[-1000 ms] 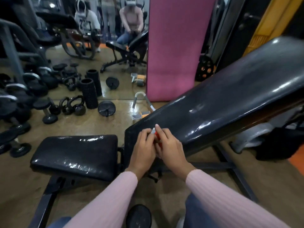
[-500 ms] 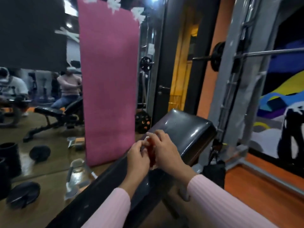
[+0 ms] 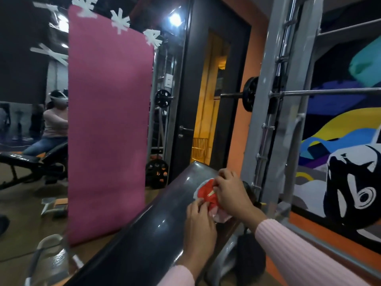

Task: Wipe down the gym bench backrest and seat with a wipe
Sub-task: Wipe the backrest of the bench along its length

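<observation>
The black padded backrest [image 3: 144,234] of the gym bench slopes up from the bottom left to its top end near the middle of the head view. A red and white wipe packet [image 3: 207,193] lies against the upper part of the backrest. My right hand [image 3: 231,193] pinches the packet's top edge. My left hand [image 3: 200,221] pinches its lower edge from below. Some pale material shows under the packet by my right palm. The bench seat is out of view.
A pink mat [image 3: 109,120] is taped over a wall mirror [image 3: 31,120] on the left, which reflects a seated person and a bench. A dark door [image 3: 185,112] stands behind. A grey rack with a loaded barbell [image 3: 250,96] is on the right, before a mural wall.
The view swung up and right from the bench seat to the backrest's top end. Both hands moved up the backrest with the packet, which now shows more of its red face.
</observation>
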The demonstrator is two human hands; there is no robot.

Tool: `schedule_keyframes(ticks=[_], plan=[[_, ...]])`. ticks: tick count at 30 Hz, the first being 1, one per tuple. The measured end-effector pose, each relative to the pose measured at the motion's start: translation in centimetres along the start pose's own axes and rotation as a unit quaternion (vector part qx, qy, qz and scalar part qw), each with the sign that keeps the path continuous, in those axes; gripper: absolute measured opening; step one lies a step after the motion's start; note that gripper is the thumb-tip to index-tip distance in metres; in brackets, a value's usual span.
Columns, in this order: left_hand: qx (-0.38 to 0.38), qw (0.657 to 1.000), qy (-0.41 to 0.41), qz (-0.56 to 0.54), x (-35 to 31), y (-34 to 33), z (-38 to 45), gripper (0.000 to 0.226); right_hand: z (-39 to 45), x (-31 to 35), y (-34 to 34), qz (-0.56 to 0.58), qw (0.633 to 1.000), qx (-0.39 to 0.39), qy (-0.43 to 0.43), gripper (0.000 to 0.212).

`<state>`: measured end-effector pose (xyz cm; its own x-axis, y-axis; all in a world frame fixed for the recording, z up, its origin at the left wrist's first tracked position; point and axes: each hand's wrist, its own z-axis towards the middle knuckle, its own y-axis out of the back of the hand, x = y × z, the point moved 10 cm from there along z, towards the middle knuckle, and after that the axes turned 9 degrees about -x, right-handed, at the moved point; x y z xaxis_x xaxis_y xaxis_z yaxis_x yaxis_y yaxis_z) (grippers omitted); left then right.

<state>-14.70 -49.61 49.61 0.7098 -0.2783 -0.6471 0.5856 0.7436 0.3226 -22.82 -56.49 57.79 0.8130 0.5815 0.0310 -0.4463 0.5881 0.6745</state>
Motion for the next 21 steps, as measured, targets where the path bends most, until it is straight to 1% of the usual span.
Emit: schedule_keyframes(ticks=[2, 3, 4, 6, 8, 9, 11, 13, 14, 16, 18, 21], plan=[[-0.007, 1.000, 0.028, 0.011, 0.9, -1.2, 0.9, 0.036, -0.1, 0.9, -0.3, -0.101, 0.993, 0.003, 0.058, 0.029], [-0.013, 0.999, 0.047, 0.006, 1.3, -1.5, 1.3, 0.037, -0.1, 1.5, -0.6, -0.130, 0.988, 0.009, 0.084, 0.033], [-0.019, 0.998, 0.059, -0.002, 1.4, -1.7, 1.7, 0.039, -0.2, 2.2, -1.0, -0.143, 0.984, 0.014, 0.105, 0.037], [-0.030, 0.997, 0.062, -0.028, 1.5, -2.2, 1.9, 0.043, -0.6, 3.2, -1.8, -0.118, 0.984, 0.015, 0.131, 0.036], [-0.042, 0.989, 0.091, -0.109, 2.0, -2.3, 1.6, 0.041, -1.3, 3.0, -2.4, -0.059, 0.991, 0.007, 0.116, 0.038], [-0.054, 0.987, 0.089, -0.124, 2.3, -2.2, 1.4, 0.038, -1.8, 2.7, -2.7, -0.046, 0.993, 0.012, 0.112, 0.038], [-0.077, 0.989, 0.058, -0.110, 2.2, -1.9, 1.3, 0.033, -2.6, 2.0, -3.0, -0.063, 0.991, 0.009, 0.120, 0.040], [-0.100, 0.990, 0.032, -0.099, 2.1, -1.6, 1.3, 0.034, -2.8, 1.4, -3.5, -0.095, 0.987, 0.029, 0.124, 0.054], [-0.113, 0.988, 0.029, -0.104, 2.0, -1.2, 1.2, 0.036, -2.8, 1.4, -3.6, -0.107, 0.984, 0.043, 0.133, 0.060], [-0.138, 0.981, 0.035, -0.128, 2.1, -0.5, 1.0, 0.049, -2.9, 1.1, -3.9, -0.120, 0.978, 0.078, 0.154, 0.064], [-0.155, 0.977, 0.036, -0.140, 2.1, -0.2, 0.6, 0.056, -2.7, 0.0, -3.6, -0.126, 0.975, 0.100, 0.153, 0.065], [-0.198, 0.967, 0.019, -0.161, 1.9, 0.6, 0.3, 0.048, -0.5, -2.0, -2.9, -0.120, 0.983, 0.082, 0.112, 0.056]])
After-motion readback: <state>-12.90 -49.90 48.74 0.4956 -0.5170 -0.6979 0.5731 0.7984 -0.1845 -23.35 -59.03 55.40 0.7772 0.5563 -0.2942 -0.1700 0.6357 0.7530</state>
